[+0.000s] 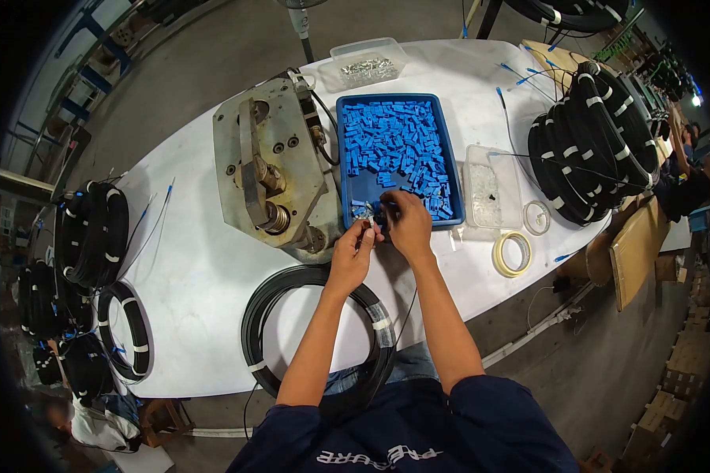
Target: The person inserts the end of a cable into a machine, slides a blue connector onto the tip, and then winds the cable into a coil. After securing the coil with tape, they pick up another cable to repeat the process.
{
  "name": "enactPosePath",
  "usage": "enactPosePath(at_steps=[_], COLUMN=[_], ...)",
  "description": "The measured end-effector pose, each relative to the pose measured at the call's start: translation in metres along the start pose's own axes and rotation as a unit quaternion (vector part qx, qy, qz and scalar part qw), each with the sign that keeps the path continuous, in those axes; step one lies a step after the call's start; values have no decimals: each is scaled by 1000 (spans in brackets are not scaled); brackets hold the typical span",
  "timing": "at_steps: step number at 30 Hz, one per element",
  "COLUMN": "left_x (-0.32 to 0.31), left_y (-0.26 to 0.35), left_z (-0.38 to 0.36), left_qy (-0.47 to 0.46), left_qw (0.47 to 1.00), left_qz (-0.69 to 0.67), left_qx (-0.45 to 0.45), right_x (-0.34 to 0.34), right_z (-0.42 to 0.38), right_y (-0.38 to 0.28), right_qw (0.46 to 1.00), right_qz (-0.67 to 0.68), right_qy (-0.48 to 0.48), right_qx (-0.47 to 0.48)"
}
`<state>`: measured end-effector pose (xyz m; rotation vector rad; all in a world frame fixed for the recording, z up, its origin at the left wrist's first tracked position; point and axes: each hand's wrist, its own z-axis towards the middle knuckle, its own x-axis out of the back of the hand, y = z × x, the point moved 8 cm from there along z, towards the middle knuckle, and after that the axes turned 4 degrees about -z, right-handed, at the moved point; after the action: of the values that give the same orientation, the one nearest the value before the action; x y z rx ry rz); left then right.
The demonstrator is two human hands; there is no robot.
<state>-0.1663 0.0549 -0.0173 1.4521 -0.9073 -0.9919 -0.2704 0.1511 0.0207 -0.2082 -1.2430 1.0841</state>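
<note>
My left hand [353, 254] is closed in a pinch at the tray's front edge, around what looks like a thin cable end with a small pale tip. Close beside it, my right hand [409, 226] has its fingers bent together over the tray's front corner; what they grip is hidden. Under both hands is the blue tray [341, 150], holding many small blue connector housings [394, 138]. A black cable coil [252, 331] with white tape bands lies below my forearms. From it a thin black cable [409, 307] runs up toward my hands.
A metal press [233, 169] stands left of the tray. Behind are clear tubs, one with small metal parts [368, 71]. To the right lie a clear box [483, 193], a tape roll [512, 255] and stacked cable coils [588, 150]. More coils [95, 232] sit left.
</note>
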Motion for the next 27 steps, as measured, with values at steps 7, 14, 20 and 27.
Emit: enactPosePath(at_steps=[7, 14, 20, 27], left_x=[-1, 6, 6, 1], left_y=[7, 3, -2, 17], left_z=[-1, -7, -7, -12], left_qy=[27, 6, -12, -1], left_qw=[999, 1000, 1000, 998], left_qz=[-20, 15, -9, 7], left_qx=[-39, -18, -21, -60], right_x=[7, 14, 18, 23], right_z=[-21, -42, -44, -46], right_y=[8, -13, -25, -26], right_qw=[914, 862, 890, 907], right_qz=[366, 453, 412, 382], right_qy=[-1, -49, -57, -42], right_qx=[-173, -224, -189, -170])
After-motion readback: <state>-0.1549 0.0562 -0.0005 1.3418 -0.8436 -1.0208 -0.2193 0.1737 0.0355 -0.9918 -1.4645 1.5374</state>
